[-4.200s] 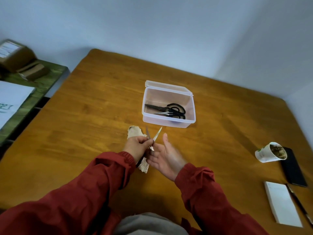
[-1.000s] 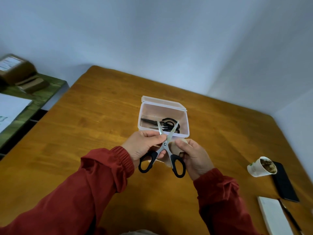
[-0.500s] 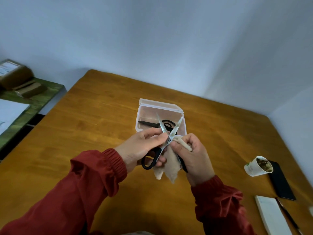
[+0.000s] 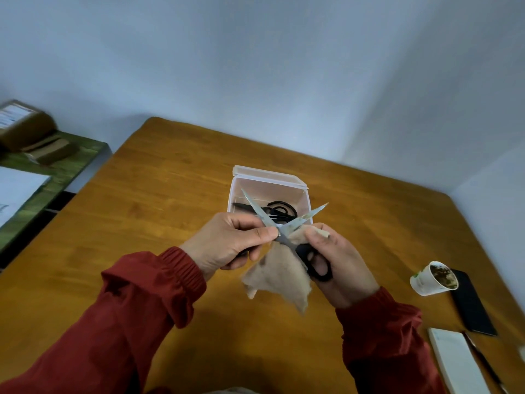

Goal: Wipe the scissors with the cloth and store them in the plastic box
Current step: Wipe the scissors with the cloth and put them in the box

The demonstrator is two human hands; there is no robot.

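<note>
I hold a pair of black-handled scissors [image 4: 284, 226] above the table, its blades spread wide in an X. My left hand [image 4: 230, 243] grips one handle and pinches near the pivot. My right hand [image 4: 338, 265] grips the other black handle loop and also holds the beige cloth [image 4: 278, 274], which hangs below the blades. Just behind stands the clear plastic box [image 4: 270, 183] with its lid open; other black-handled scissors [image 4: 277, 213] lie inside it.
On the wooden table [image 4: 159, 194] to the right are a tipped paper cup [image 4: 433, 278], a black phone [image 4: 471, 302], a white notepad [image 4: 457, 362] and a pen [image 4: 485, 362]. A green side shelf [image 4: 56, 166] with brown packages stands at the left.
The scissors' blades have spread wider. My right hand has shifted so its black handle loop now shows, and the cloth hangs lower beneath the pivot.
</note>
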